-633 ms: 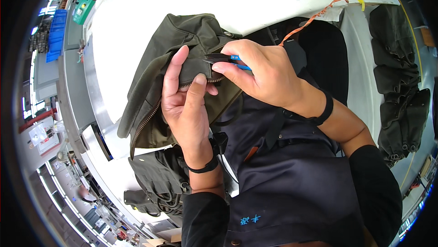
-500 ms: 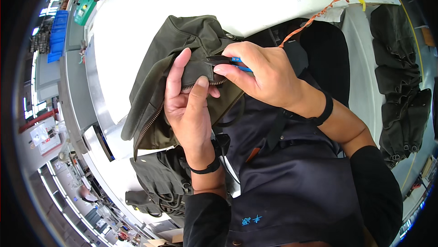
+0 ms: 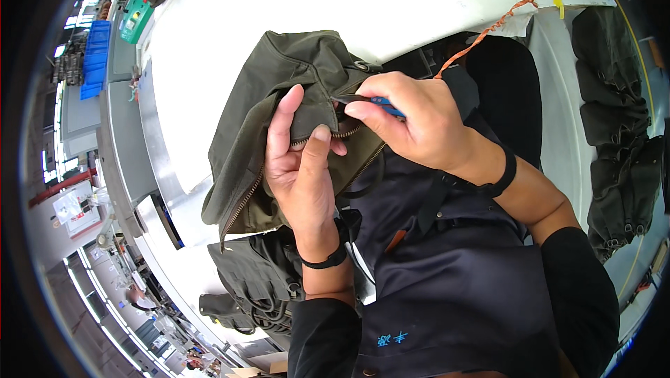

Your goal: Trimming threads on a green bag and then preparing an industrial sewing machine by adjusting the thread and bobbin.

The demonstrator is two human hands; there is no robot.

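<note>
An olive-green fabric bag (image 3: 241,123) with an unzipped brass-toothed zipper (image 3: 242,205) lies in front of me at the edge of the white table. My left hand (image 3: 303,179) grips it by the zipper edge, thumb pressed on the cloth and some fingertips tucked beneath. Small thread snips (image 3: 385,104) with blue handles sit in my right hand (image 3: 426,123), between thumb and fingers. Their dark tips reach the seam of a flap just above my left thumb. Cloth and fingers hide whether the blades touch a thread.
A twisted orange cord (image 3: 488,29) runs from near my right hand to the upper right across the white table (image 3: 209,50). Similar olive bags lie below left (image 3: 255,277) and in a stack at right (image 3: 614,134). A blue bin (image 3: 95,60) stands at far left.
Bag and both hands appear slightly farther right and lower in view. The snips have turned in my right hand, and their tips sit lower against the flap's seam.
</note>
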